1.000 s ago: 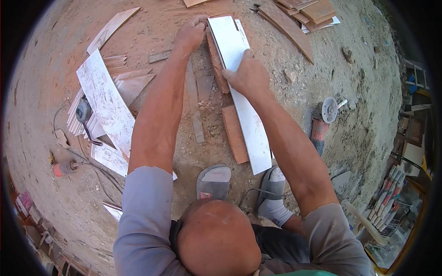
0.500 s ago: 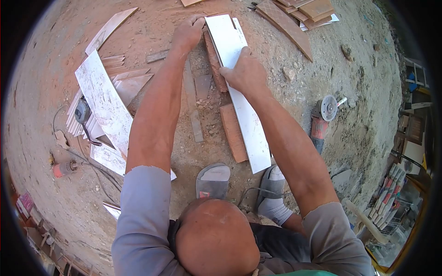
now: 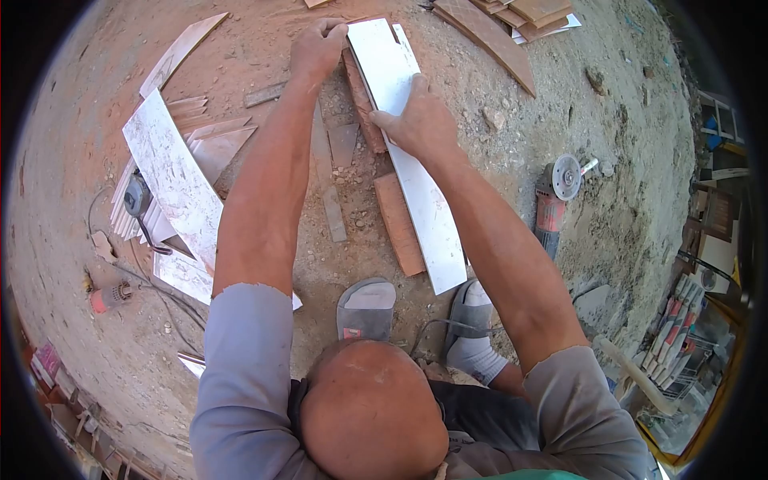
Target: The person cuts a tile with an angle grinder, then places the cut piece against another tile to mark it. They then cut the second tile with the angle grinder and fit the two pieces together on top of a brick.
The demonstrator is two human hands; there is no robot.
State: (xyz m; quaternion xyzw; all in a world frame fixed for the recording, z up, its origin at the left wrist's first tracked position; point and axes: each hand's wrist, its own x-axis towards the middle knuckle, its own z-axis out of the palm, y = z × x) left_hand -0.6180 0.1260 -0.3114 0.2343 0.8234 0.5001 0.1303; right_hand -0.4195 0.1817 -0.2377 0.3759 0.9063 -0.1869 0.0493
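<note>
A long white tile strip (image 3: 432, 212) with a notch cut in its far end rests on two red bricks, a farther brick (image 3: 362, 104) and a nearer brick (image 3: 398, 228). At the strip's far left corner, my left hand (image 3: 318, 50) has its fingers curled against the edge; the fingertips are partly hidden. My right hand (image 3: 422, 124) straddles the strip around its middle, thumb on the left edge and fingers toward the right edge. An angle grinder (image 3: 552, 204) with a round disc lies on the ground to the right.
Left of my arm lie a large white tile piece (image 3: 172, 172), stacked tiles and a tape measure (image 3: 138, 194). Another red power tool (image 3: 110, 298) and cables are farther left. Brown tile pieces (image 3: 488, 40) lie at the top right. My sandalled feet (image 3: 366, 310) are close to the strip's near end.
The whole view has shifted slightly, so things appear a little farther left and up. Both hands keep nearly the same places on the tile strip.
</note>
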